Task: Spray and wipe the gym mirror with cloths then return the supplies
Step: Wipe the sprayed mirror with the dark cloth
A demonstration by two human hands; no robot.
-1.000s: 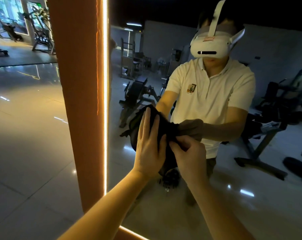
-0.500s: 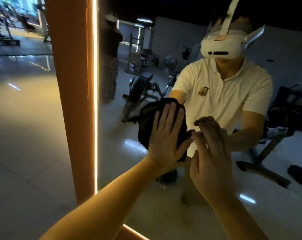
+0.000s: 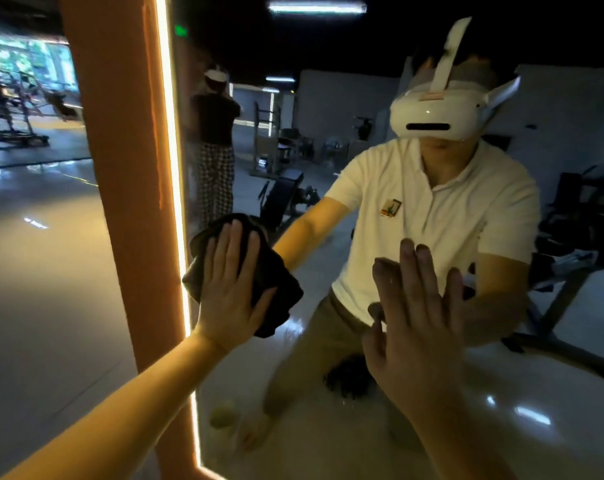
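Evidently to spread wiping pressure, the left hand presses the dark cloth flat-fingered against the mirror, while the right hand, grip open and empty, hovers nearby.

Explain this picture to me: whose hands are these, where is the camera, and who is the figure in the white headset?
There is one camera, worn on a person's head and looking forward at their own two bare hands. They face a gym mirror with a glowing edge strip, so the figure in the white headset is simply their own reflection. The left hand, fingers straight, presses a dark cloth flat against the glass. The right hand is open, raised close to the glass, and holds nothing.
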